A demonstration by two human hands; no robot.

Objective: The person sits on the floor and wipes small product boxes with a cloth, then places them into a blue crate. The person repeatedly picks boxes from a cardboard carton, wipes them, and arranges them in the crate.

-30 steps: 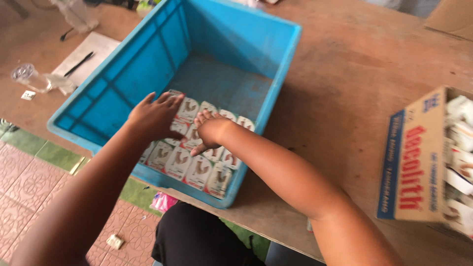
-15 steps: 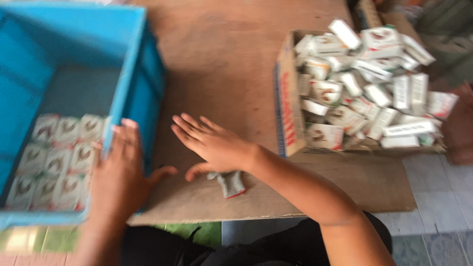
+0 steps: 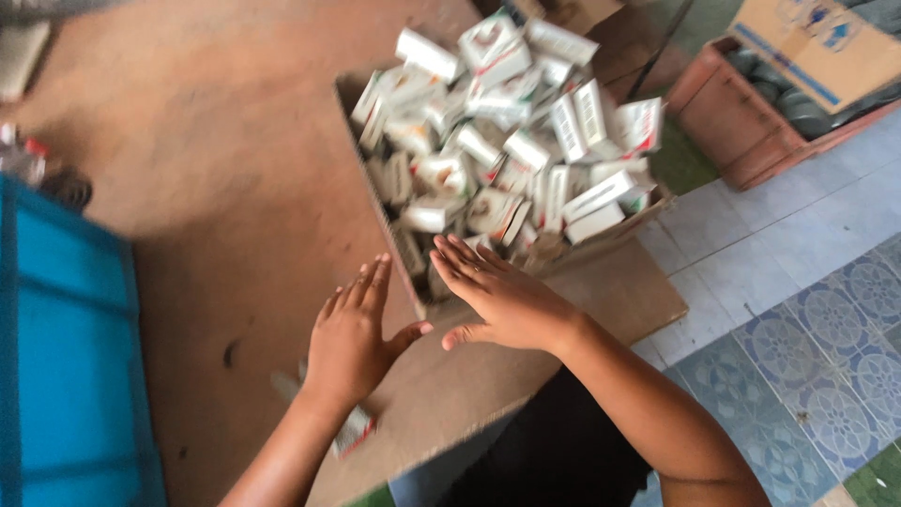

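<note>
My left hand (image 3: 354, 340) hovers flat over the brown wooden table (image 3: 216, 188), fingers spread, holding nothing, just left of a cardboard box (image 3: 375, 197). My right hand (image 3: 497, 296) is open too, its fingertips at the near corner of that box. The box is heaped with several small white packets (image 3: 511, 141). One loose white packet (image 3: 355, 430) lies on the table under my left wrist. A blue plastic crate (image 3: 70, 366) stands at the left edge; its inside is out of view.
A reddish crate with dark round items (image 3: 751, 103) and a tan carton (image 3: 817, 47) stand on the floor at top right. Patterned floor tiles (image 3: 817, 357) lie to the right. Small objects (image 3: 38, 169) sit on the table at far left.
The view has swung right, away from the blue crate toward the cardboard box. Both hands left the packets in the crate and now reach the box's near corner.
</note>
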